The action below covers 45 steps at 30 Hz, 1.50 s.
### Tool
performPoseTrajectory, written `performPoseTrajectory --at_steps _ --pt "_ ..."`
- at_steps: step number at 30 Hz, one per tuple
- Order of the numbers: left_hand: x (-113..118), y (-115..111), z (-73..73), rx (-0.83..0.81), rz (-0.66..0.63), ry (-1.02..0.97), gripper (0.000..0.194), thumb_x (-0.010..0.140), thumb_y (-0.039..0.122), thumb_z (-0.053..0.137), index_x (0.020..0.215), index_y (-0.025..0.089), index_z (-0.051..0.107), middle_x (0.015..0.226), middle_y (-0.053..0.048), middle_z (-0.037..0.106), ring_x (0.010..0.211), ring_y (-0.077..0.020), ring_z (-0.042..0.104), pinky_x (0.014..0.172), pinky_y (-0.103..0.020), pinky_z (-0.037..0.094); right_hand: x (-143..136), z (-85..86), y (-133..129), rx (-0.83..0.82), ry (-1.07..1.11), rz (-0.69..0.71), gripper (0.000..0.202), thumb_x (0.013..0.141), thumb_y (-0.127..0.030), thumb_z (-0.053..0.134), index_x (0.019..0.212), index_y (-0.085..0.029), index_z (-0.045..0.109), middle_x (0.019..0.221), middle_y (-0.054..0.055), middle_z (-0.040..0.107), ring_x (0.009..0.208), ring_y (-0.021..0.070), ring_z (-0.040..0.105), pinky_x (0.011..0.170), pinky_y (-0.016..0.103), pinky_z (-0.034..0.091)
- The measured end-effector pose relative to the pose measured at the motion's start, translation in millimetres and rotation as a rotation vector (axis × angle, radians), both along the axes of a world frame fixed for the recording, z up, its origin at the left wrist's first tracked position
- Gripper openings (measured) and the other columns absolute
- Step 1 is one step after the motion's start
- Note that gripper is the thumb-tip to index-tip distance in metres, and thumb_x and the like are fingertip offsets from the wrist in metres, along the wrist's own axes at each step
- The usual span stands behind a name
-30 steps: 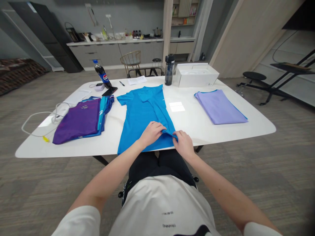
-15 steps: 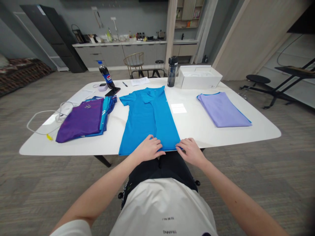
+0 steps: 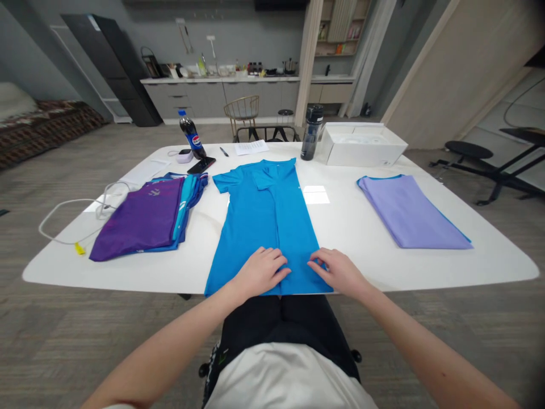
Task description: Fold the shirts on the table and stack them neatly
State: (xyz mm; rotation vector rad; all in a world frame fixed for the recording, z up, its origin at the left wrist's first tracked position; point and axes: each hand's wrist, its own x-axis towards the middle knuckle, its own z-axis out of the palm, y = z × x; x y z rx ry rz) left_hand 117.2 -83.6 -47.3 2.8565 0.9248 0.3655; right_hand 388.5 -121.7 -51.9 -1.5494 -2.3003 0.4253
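Observation:
A blue short-sleeved T-shirt [image 3: 251, 216] lies flat before me, its right side folded inward and that sleeve laid across the chest. My left hand [image 3: 264, 270] rests on the lower part of the shirt, palm down, fingers loosely stretched. Over the lower right edge of the shirt is my right hand [image 3: 338, 271], its fingers bent and thumb apart, with no cloth visibly gripped. A stack of folded clothes [image 3: 136, 221], purple on top, sits on the left. To the right lies a folded lilac garment [image 3: 415, 213] with a blue edge.
The white table [image 3: 344, 227] also carries a cola bottle [image 3: 193, 136], a phone [image 3: 201, 165], a pen [image 3: 224, 151], papers [image 3: 252, 147], a dark water bottle [image 3: 311, 133] and a white box [image 3: 361, 149]. A white cable [image 3: 63, 203] loops over the left edge.
Both hands have moved slightly up from the hem onto the lower shirt. The camera view has shifted, and the shirt keeps its folded shape.

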Motion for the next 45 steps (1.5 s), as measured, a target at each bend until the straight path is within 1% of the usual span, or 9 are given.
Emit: performPoseTrajectory --at_steps 4,12,19,26,31,34,37,41,45 --pt "-16.0 65.3 4.0 0.005 0.231 -0.057 0.018 0.101 0.032 0.050 0.109 0.025 0.064 0.111 -0.006 0.067 0.101 -0.0229 0.063 0.087 -0.040 0.045 -17.2 6.9 62.6 -0.066 0.045 0.054 0.024 0.100 -0.040 0.053 0.095 -0.025 0.071 0.088 0.003 0.071 0.079 0.0192 0.065 0.075 0.031 0.047" --pt "-80.7 266.6 -2.9 0.013 0.841 -0.006 0.034 0.098 0.024 0.043 0.129 0.018 0.056 0.132 -0.017 0.061 0.122 -0.0326 0.058 0.099 -0.047 0.045 -76.1 10.5 241.0 -0.134 0.075 0.131 0.018 0.095 -0.033 0.060 0.096 -0.023 0.075 0.082 0.001 0.073 0.074 0.0170 0.064 0.066 0.026 0.043" --pt "-116.0 370.1 -20.5 -0.020 1.000 0.133 0.038 0.100 0.033 0.039 0.129 0.014 0.054 0.129 -0.022 0.064 0.125 -0.0395 0.053 0.103 -0.060 0.034 -129.0 -13.0 408.8 -0.063 0.003 0.027 0.020 0.094 -0.026 0.060 0.105 -0.019 0.074 0.100 0.006 0.075 0.092 0.0201 0.067 0.082 0.028 0.048" --pt "-121.0 397.9 -32.1 0.031 1.053 0.172 0.038 0.100 0.037 0.044 0.117 0.008 0.064 0.121 -0.024 0.066 0.118 -0.0399 0.054 0.099 -0.054 0.035 -182.5 -29.3 510.6 0.014 -0.153 -0.021 0.045 0.097 -0.025 0.055 0.142 -0.023 0.057 0.140 0.014 0.056 0.125 0.0309 0.054 0.100 0.042 0.047" --pt "-127.7 393.9 -22.2 -0.018 1.035 0.154 0.033 0.097 0.040 0.050 0.102 0.013 0.069 0.117 -0.021 0.067 0.118 -0.0383 0.054 0.098 -0.052 0.037 -198.4 -35.6 543.8 0.009 -0.224 -0.018 0.030 0.098 -0.032 0.053 0.124 -0.027 0.068 0.132 0.014 0.057 0.120 0.0327 0.054 0.093 0.047 0.048" --pt "-135.7 390.8 -2.0 -0.273 0.998 -0.096 0.033 0.093 0.045 0.056 0.082 0.015 0.066 0.091 -0.014 0.069 0.097 -0.0309 0.062 0.085 -0.041 0.045 -194.2 -36.0 550.9 0.008 -0.113 0.015 0.021 0.095 -0.027 0.057 0.110 -0.022 0.070 0.116 0.011 0.065 0.106 0.0268 0.060 0.090 0.041 0.048" --pt "-130.0 387.4 29.6 -0.663 0.772 -0.604 0.037 0.087 0.052 0.065 0.075 0.018 0.059 0.068 -0.001 0.059 0.069 -0.0175 0.058 0.065 -0.029 0.044 -179.0 -29.8 556.7 -0.020 0.129 0.063 0.015 0.091 -0.023 0.059 0.101 -0.019 0.069 0.095 0.005 0.070 0.086 0.0198 0.061 0.083 0.033 0.047" --pt "-72.1 384.1 70.0 -1.007 0.443 -1.031 0.034 0.081 0.047 0.075 0.083 0.018 0.057 0.068 0.004 0.054 0.060 -0.0090 0.053 0.061 -0.022 0.045 -141.3 -16.3 565.5 -0.069 0.505 0.084 0.015 0.081 -0.028 0.064 0.091 -0.017 0.067 0.086 0.002 0.070 0.078 0.0170 0.060 0.076 0.029 0.049" --pt "24.9 387.0 69.5 -1.115 0.351 -1.089 0.028 0.084 0.042 0.073 0.090 0.018 0.059 0.075 0.002 0.058 0.067 -0.0111 0.059 0.064 -0.024 0.051 -85.1 -11.2 567.3 -0.213 0.748 0.094 0.020 0.072 -0.031 0.072 0.086 -0.017 0.067 0.084 0.004 0.072 0.080 0.0183 0.064 0.076 0.030 0.051"
